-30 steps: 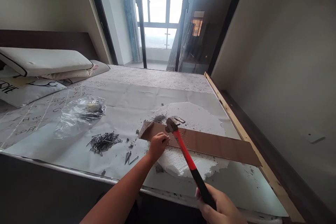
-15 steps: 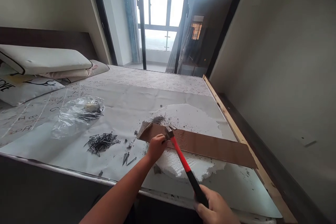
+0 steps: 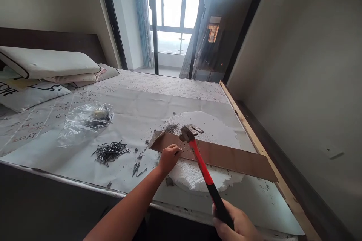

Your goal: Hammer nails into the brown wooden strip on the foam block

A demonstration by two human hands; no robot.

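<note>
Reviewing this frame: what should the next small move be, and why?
Probably a light tap: swing the claw hammer in the right hand down onto the small nail that the left hand seems to pinch against the brown cardboard strip, since the hammer head hangs close above that hand and a gentle blow would spare the fingers.

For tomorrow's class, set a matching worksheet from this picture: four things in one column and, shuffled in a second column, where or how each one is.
Things
1. Claw hammer
2. Brown cardboard strip
3. Pile of dark nails
4. Clear plastic bag

Places and states
A. Crumpled, nearer the pillows
B. Gripped in the right hand
C. Loose on the pale sheet
D. Under the left hand, lying across a white foam slab

Right pairs: 1-B, 2-D, 3-C, 4-A
</note>
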